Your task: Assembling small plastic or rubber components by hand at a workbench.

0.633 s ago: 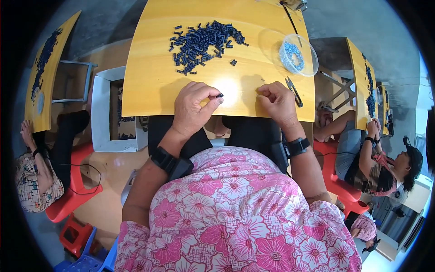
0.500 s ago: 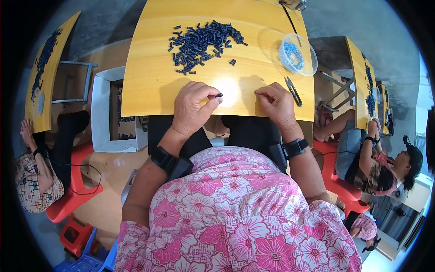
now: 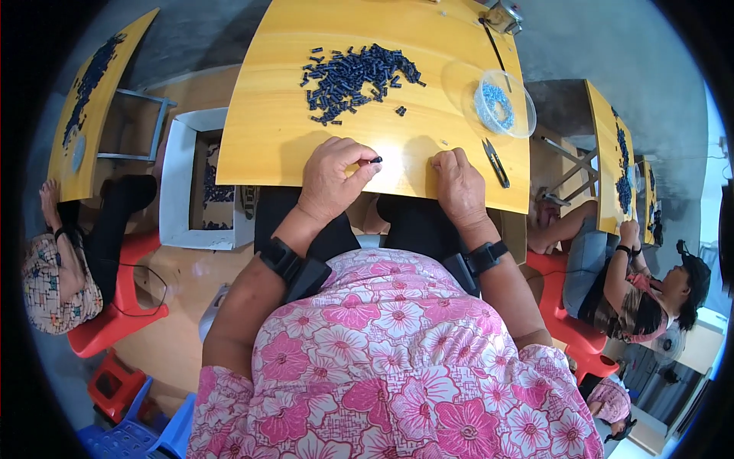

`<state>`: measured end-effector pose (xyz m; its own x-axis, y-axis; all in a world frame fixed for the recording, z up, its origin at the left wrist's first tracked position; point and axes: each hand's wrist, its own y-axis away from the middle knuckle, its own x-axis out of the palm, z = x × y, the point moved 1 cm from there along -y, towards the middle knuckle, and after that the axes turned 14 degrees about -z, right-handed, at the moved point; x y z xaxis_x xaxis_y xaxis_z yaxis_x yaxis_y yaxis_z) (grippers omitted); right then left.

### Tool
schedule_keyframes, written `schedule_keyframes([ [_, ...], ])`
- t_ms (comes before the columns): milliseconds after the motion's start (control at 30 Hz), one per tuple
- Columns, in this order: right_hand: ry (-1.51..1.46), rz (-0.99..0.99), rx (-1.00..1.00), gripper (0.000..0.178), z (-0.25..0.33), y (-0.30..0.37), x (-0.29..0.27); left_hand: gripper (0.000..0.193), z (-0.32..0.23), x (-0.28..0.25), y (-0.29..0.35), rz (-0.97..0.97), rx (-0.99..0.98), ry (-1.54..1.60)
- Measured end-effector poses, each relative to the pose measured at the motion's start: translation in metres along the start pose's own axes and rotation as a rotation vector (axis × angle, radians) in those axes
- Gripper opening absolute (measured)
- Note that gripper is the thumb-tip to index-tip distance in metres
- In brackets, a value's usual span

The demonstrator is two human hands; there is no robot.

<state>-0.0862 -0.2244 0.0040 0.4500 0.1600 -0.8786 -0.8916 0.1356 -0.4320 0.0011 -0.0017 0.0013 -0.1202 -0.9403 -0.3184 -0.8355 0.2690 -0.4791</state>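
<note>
Over the near edge of the yellow table (image 3: 264, 99), my left hand (image 3: 330, 174) pinches a small dark tube-like piece (image 3: 376, 160) between thumb and forefinger. My right hand (image 3: 461, 185) is closed a short way to the right, its fingers curled in. Whatever it may hold is hidden or too fine to see. Beyond my left hand lies a heap of similar dark pieces (image 3: 348, 80), with a loose little cluster (image 3: 401, 111) apart from it. Thread snips (image 3: 495, 164) lie just right of my right hand.
A clear round tub (image 3: 523, 115) with small blue-and-white bits (image 3: 495, 105) stands at the table's right. Behind it are a thin black stick (image 3: 493, 40) and a metal tin (image 3: 505, 15). An open white box (image 3: 177, 172) sits left, below table height. Co-workers sit at tables on both sides.
The view has shifted a little, moving the table within it. My right hand has turned, its knuckles now more toward the top. The left hand keeps its pinch on the dark piece.
</note>
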Motion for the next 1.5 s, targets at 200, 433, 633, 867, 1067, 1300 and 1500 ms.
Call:
schedule_keyframes([
  [200, -0.017, 0.066, -0.134, 0.015, 0.0, -0.009, 0.001, 0.006, -0.004, -0.004, 0.004, -0.074, -0.09, 0.053],
  [433, -0.159, 0.061, -0.059, 0.013, 0.017, -0.021, 0.001, 0.008, 0.001, -0.001, -0.003, -0.022, -0.119, 0.05],
  [633, -0.471, 0.023, 0.049, 0.012, 0.048, -0.036, -0.001, 0.012, 0.011, -0.001, -0.011, 0.035, -0.221, -0.009],
  [867, -0.713, 0.087, 0.261, 0.006, 0.04, -0.037, 0.024, 0.009, 0.007, 0.0, -0.013, 0.044, -0.056, -0.078],
  [1067, -1.036, 0.162, 0.404, 0.008, 0.049, -0.039, 0.027, 0.01, 0.009, -0.001, -0.012, 0.048, -0.037, -0.096],
  [1300, -0.795, 0.144, 0.243, 0.018, 0.051, -0.043, 0.015, 0.011, 0.006, -0.002, -0.011, 0.041, -0.02, -0.109],
  [1500, -0.622, 0.114, -0.002, 0.019, 0.056, -0.047, 0.006, 0.011, 0.006, 0.0, -0.009, 0.046, 0.013, -0.141],
])
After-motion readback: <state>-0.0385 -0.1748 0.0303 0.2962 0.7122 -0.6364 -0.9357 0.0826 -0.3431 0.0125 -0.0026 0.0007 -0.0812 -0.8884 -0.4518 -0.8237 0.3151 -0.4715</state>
